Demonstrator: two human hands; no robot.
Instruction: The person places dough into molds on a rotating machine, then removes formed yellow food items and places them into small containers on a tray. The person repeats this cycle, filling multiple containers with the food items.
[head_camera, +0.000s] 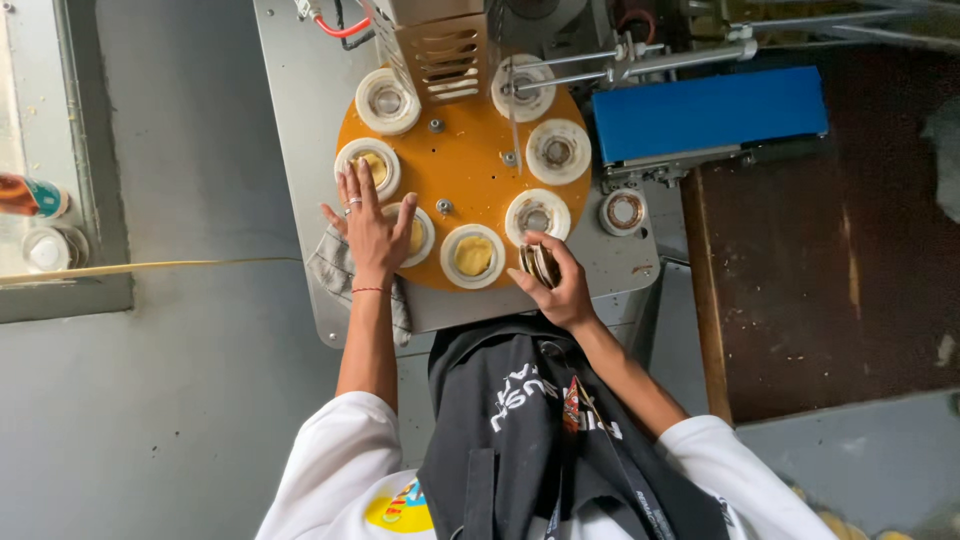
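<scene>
Orange round metal turntable (470, 165): left hand (375, 228) lies spread over a white cup at its near edge; right hand (560, 285) pinches stacked metal rings (541, 263). Rotation could trap fingers.

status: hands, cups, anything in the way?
Left hand flat, fingers spread over a white cup on the orange disc. Right hand pinching a stack of thin rings. Nothing blocking.

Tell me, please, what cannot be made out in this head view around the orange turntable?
- Cup under the left hand: its contents are covered by the palm.
- Stack of discs in the right hand: count hidden by the fingers.
- Far cups on the orange turntable: partly hidden by the metal housing.
</scene>
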